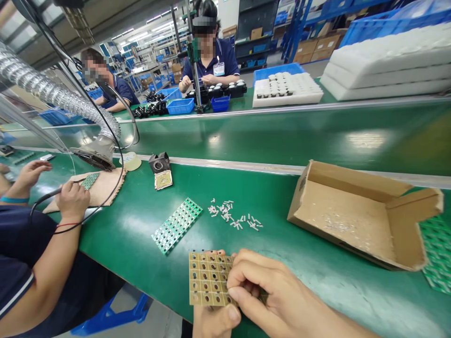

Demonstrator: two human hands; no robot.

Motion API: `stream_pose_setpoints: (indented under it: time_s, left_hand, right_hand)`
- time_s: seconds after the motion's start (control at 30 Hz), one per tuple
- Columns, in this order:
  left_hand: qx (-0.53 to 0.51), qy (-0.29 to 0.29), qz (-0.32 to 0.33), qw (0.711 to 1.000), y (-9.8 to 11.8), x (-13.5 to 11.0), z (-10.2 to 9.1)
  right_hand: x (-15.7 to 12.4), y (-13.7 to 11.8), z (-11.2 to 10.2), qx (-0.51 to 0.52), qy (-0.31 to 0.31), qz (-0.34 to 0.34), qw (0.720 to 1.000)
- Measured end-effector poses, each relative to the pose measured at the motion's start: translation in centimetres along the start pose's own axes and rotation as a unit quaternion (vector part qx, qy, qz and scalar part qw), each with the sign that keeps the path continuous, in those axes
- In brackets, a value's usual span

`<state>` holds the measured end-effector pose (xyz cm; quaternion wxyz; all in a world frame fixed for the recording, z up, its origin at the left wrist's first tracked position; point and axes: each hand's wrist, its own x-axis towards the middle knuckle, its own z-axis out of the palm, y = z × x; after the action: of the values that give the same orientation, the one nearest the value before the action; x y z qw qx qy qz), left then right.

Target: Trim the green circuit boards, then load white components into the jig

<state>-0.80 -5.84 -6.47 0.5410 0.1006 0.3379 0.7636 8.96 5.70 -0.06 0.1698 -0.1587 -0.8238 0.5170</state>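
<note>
A tan circuit board panel (200, 279) with rows of round holes is tilted up near the bottom middle. My left hand (215, 321) grips it from below, thumb at the lower edge and fingertips showing behind the top. Over the panel's right part, my right hand (269, 287) has its thumb and index finger pinched together against the surface. Whatever sits between those fingertips is hidden. Beyond the panel lie a green-and-white circuit board panel (177, 226) and a scattered group of small pale strip-like parts (227, 211).
An open cardboard box (355, 206) with tiny clear pieces stands right, beside green panels (439, 249). At left, a co-worker's hand (73, 201) holds a corded tool over a board on a cloth. A fume hose (66, 96) hangs there. A small black holder (159, 163) stands behind.
</note>
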Motion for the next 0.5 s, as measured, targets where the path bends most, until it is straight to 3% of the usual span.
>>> stream_pose_setpoints:
  time_s: [0.33, 0.5]
  left_hand:
    - [0.037, -0.018, -0.013, 0.999, 0.39, 0.12, 0.10]
    - [0.007, 0.012, 0.005, 1.000, -0.07, 0.03, -0.19]
  right_hand:
    - [-0.17, 0.31, 0.44, 0.003, 0.025, -0.027, 0.999]
    - [-0.28, 0.38, 0.64, -0.015, 0.033, -0.036, 0.999]
